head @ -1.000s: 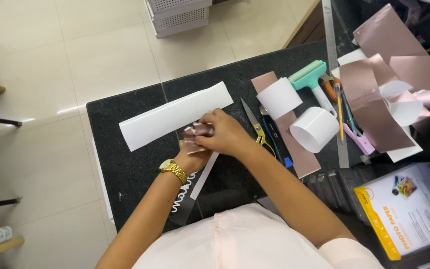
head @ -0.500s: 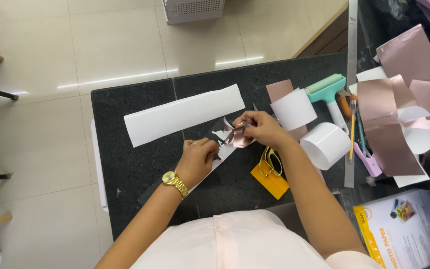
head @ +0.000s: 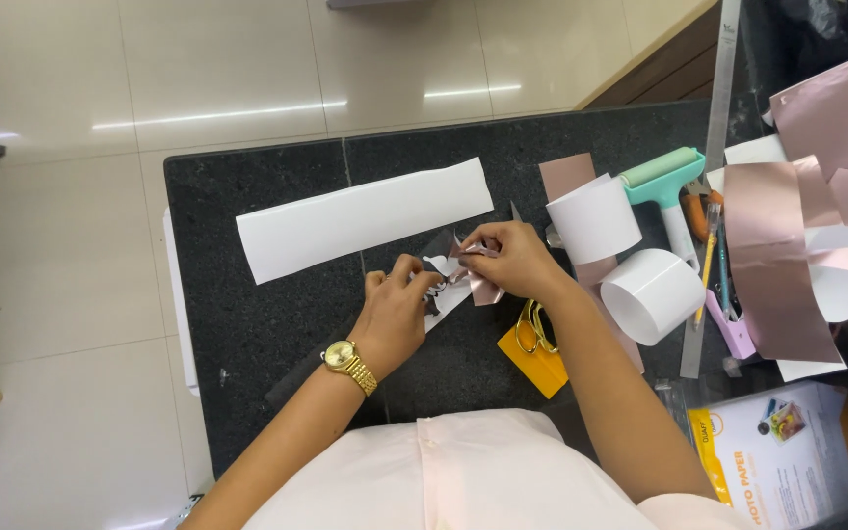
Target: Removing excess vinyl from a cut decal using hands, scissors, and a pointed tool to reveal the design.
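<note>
Shirt: pale pink shirt (head: 473,476) at the bottom edge, nearest the camera.
Left hand: left hand (head: 397,316), gold watch (head: 349,365) on the wrist, fingers curled and pressing down a small cut sheet (head: 444,287) on the black table (head: 267,314).
Right hand: right hand (head: 512,257), fingertips pinched shut on a pink foil piece (head: 484,285) at the sheet's upper end.
Beside right forearm: yellow-handled scissors (head: 536,329) lying on an orange card (head: 532,358).
Right of hands: two curled white paper rolls (head: 640,265); green roller (head: 669,182) behind them; metal ruler (head: 707,196).
Beyond hands: long white paper strip (head: 365,216), flat, just clear of the fingers.
Far right: pink foil sheets (head: 787,245).
</note>
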